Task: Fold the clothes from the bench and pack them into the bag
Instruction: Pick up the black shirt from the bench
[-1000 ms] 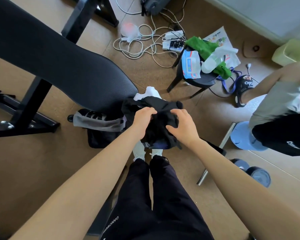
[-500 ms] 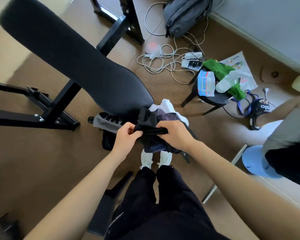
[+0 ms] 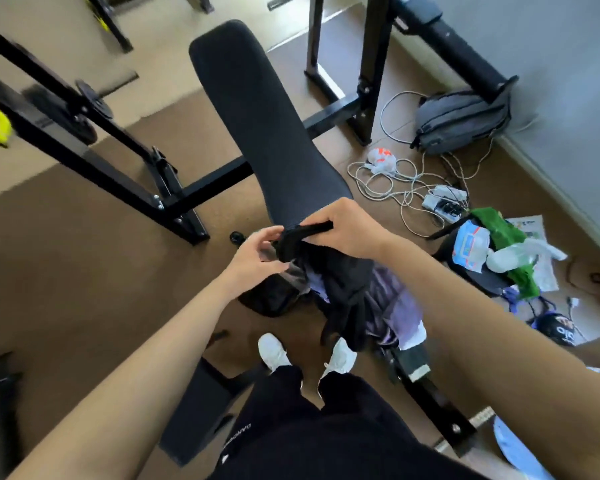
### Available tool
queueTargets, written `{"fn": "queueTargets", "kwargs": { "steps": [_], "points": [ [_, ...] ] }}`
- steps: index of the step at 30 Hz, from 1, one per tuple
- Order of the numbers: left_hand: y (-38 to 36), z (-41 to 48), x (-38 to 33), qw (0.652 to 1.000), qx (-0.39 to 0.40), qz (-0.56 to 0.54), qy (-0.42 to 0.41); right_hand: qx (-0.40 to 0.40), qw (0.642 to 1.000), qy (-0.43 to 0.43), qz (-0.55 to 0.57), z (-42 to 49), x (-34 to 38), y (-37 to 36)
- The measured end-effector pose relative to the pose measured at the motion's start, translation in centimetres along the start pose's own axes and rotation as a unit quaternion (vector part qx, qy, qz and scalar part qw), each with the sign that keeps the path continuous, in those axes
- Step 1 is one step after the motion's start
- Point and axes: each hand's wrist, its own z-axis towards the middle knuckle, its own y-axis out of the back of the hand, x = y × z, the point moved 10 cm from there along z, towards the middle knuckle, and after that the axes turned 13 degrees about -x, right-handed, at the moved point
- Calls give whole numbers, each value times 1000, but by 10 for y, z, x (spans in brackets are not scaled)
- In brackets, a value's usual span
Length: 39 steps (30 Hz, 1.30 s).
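At the near edge, black trousers [image 3: 309,427] and white shoes [image 3: 272,351] on the brown floor [image 3: 66,271]. Just beyond the shoes, a black garment [image 3: 340,282] held up in both hands over the near end of the tabletop [image 3: 267,133]. Gripped in the right hand [image 3: 347,230], fingers curled over it, a rolled band along the garment's top edge. Pinched between thumb and fingertips of the left hand [image 3: 257,252], the band's left end. Below the band, loose black cloth hanging down toward the shoes.

Right behind that, draped off the tabletop's near end and touching the black garment, a lavender garment [image 3: 395,303] with a white edge at its lower corner. Under the left hand, on the floor beneath the tabletop's end, a dark bag [image 3: 267,301], mostly hidden.

Farther out, the black padded tabletop stretching away, with black frame bars [image 3: 118,181] to its left. To the right, a small dark stool [image 3: 488,278] carrying a wipes pack [image 3: 471,249], a green cloth [image 3: 495,230] and a clear bottle [image 3: 506,259]. Beyond the stool, white cables [image 3: 388,181] and a power strip [image 3: 443,202] on the floor. Farthest, by the wall, a grey backpack [image 3: 461,119].
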Motion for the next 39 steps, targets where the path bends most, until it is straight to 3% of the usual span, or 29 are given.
{"fn": "queueTargets", "kwargs": {
  "steps": [4,8,11,16,22,26,32,35,39],
  "points": [
    [33,4,3,999,1,-20,-46,43,994,-35,93,32,46,-20],
    [68,14,19,999,7,-37,-30,89,985,-43,139,55,79,-35],
    [91,29,31,999,17,10,-30,83,979,-63,172,67,84,-38],
    [125,46,86,996,27,83,24,-20,963,-124,240,82,59,-30],
    [146,45,117,990,0,133,46,-158,945,-148,245,89,24,-20],
    [154,39,137,985,-41,141,87,-204,936,-153,241,104,10,-14],
    [182,37,185,964,-44,222,142,-264,922,-161,233,130,-15,-14],
    [207,33,165,954,-69,261,131,-303,913,-164,219,138,-25,-14],
    [239,48,154,963,-107,225,104,-322,916,-179,158,146,-38,-22]
  ]
}}
